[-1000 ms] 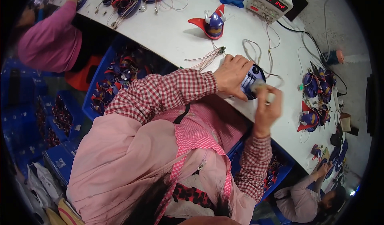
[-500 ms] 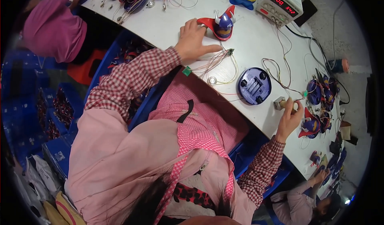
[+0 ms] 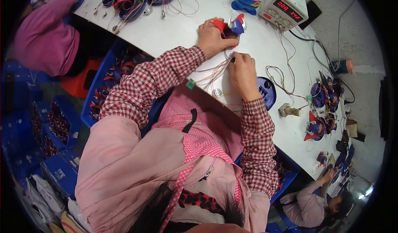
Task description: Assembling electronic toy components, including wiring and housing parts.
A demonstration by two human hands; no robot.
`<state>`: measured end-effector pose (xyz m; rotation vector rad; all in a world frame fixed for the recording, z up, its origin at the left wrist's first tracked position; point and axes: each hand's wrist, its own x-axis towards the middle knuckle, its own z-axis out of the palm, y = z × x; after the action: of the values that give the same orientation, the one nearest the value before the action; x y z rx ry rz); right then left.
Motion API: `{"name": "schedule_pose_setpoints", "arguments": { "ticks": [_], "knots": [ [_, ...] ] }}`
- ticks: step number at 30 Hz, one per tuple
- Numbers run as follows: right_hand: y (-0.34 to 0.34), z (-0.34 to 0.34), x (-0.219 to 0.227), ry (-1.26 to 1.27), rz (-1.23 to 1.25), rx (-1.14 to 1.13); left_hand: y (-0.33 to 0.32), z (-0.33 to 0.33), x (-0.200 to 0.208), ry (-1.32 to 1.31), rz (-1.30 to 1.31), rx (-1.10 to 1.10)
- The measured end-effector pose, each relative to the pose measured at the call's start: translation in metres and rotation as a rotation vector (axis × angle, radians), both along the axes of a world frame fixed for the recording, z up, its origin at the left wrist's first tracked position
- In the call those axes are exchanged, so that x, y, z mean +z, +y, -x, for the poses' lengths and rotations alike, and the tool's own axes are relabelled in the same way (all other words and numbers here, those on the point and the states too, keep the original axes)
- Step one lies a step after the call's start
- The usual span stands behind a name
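Note:
My left hand [image 3: 212, 38] is wrapped round a small toy figure [image 3: 236, 27] with a purple horned helmet and a red cape, tilted on the white table. Close beside it, my right hand [image 3: 245, 75] pinches a small dark circuit board [image 3: 233, 60]. Thin wires [image 3: 211, 72] trail from the board toward the table's near edge, where a green circuit board [image 3: 190, 84] and a small round metal disc [image 3: 217, 92] lie. Behind my right wrist sits a round purple base [image 3: 268, 93], partly covered by the sleeve. A metal-and-brass cylindrical piece [image 3: 290, 110] rests to its right.
At the back stand a power supply [image 3: 284, 7] with a lit red display and a blue-purple round holder [image 3: 247, 0]. Wired toy parts lie at far left [image 3: 132, 3] and at right [image 3: 325, 94]. Blue bins [image 3: 97, 92] border the table. Two people work nearby.
My right hand has let go of the brass cylindrical piece and moved left to grip the small circuit board. My left hand has closed round the toy figure, which now tilts.

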<state>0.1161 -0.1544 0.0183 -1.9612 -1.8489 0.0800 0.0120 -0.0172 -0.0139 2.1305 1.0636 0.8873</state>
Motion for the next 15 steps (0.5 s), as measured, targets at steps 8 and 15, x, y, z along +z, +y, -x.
{"name": "schedule_pose_setpoints", "arguments": {
  "ticks": [8,15],
  "knots": [
    [-0.039,-0.021,0.040,0.668,0.120,-0.116,-0.022,0.009,0.038,-0.606,0.716,-0.361],
    [-0.099,-0.059,0.051,1.100,-0.003,-0.281,-0.067,-0.003,0.053,-0.610,1.011,-0.709]
  ]
}}
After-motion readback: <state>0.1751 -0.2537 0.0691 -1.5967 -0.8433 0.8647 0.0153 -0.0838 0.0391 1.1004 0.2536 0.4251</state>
